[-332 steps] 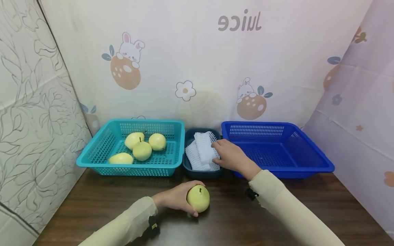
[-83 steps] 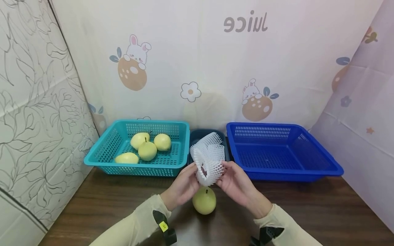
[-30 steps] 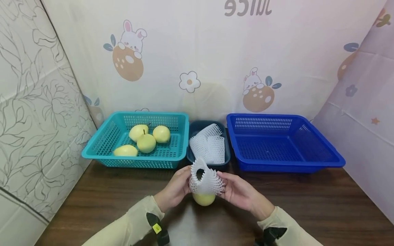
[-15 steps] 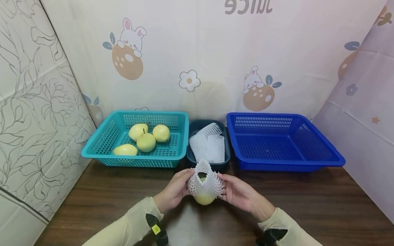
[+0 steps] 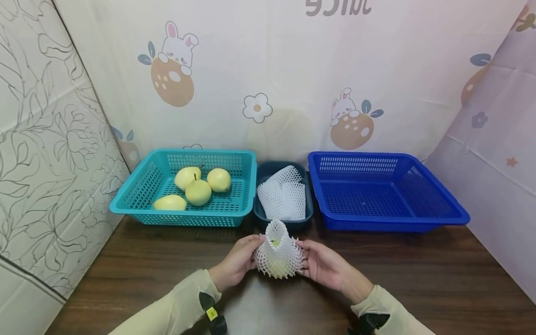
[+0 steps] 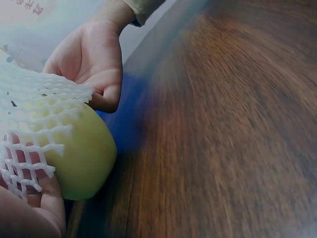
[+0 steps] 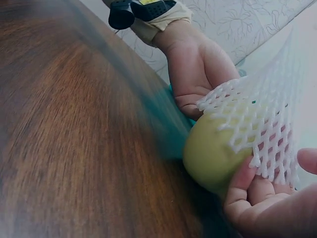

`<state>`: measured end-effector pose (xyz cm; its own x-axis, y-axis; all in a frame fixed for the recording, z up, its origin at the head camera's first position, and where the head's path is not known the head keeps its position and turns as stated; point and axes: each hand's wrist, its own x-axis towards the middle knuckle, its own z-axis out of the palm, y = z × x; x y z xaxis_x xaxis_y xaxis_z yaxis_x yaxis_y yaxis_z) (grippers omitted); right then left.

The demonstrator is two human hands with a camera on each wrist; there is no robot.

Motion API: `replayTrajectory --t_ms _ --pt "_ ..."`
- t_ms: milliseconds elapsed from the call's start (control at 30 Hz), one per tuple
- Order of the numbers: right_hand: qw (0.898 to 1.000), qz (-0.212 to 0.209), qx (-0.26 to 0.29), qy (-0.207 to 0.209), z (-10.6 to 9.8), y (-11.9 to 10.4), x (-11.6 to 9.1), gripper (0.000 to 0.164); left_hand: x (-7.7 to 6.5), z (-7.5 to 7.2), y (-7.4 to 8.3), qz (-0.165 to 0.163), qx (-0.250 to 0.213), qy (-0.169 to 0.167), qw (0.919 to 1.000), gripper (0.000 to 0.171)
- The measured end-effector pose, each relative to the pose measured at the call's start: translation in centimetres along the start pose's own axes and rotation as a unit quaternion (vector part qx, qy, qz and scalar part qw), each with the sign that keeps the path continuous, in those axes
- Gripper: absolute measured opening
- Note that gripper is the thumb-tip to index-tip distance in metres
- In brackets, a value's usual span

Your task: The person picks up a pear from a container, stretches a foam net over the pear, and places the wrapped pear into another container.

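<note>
A white foam fruit net point(image 5: 286, 249) is stretched over a yellow-green pear point(image 7: 210, 153) near the middle of the table. In the head view the net covers most of the pear, and its narrow end stands up with an opening. My left hand point(image 5: 234, 261) pinches the net's left side, while my right hand point(image 5: 328, 266) pinches the right side. Both wrist views show the pear's lower part bare below the net's ragged edge. Through the mesh, some fingertips show against the fruit.
Behind the hands, a small dark tray point(image 5: 309, 204) holds more white foam nets point(image 5: 289, 200). At left, a teal basket point(image 5: 247, 186) contains several pears point(image 5: 198, 192). A blue basket point(image 5: 368, 218) stands at right, against the printed backdrop point(image 5: 293, 70).
Earlier my left hand held the bare pear and my right reached into the tray. The net was then opened above the pear, and over the last second it has slid down over it.
</note>
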<state>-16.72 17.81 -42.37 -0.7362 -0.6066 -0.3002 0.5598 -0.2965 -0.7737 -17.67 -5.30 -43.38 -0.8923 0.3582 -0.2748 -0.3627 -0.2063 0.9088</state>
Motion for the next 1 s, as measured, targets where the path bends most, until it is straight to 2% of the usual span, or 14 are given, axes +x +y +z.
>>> replayTrajectory --t_ms 333,600,767,867,1000 --pt "0.999 0.013 -0.025 0.031 -0.4 0.8 0.2 0.021 0.0 -0.3 -0.2 -0.010 0.030 0.010 0.9994 0.037" --pt "0.998 -0.003 -0.035 0.042 -0.5 1.0 0.3 0.023 0.0 -0.7 -0.2 -0.027 0.056 0.010 0.9980 0.040" --pt "0.998 -0.006 -0.049 0.047 -0.9 1.0 0.4 0.018 0.2 -0.8 -0.4 -0.025 0.079 0.014 0.9965 0.037" --pt "0.995 -0.006 -0.078 0.055 -1.0 1.1 0.4 0.017 0.3 -0.9 -0.6 -0.020 0.097 0.012 0.9950 0.035" --pt "0.988 -0.009 -0.128 0.086 -0.8 1.2 0.6 0.023 0.4 -1.0 -0.7 -0.013 0.132 0.013 0.9910 0.033"
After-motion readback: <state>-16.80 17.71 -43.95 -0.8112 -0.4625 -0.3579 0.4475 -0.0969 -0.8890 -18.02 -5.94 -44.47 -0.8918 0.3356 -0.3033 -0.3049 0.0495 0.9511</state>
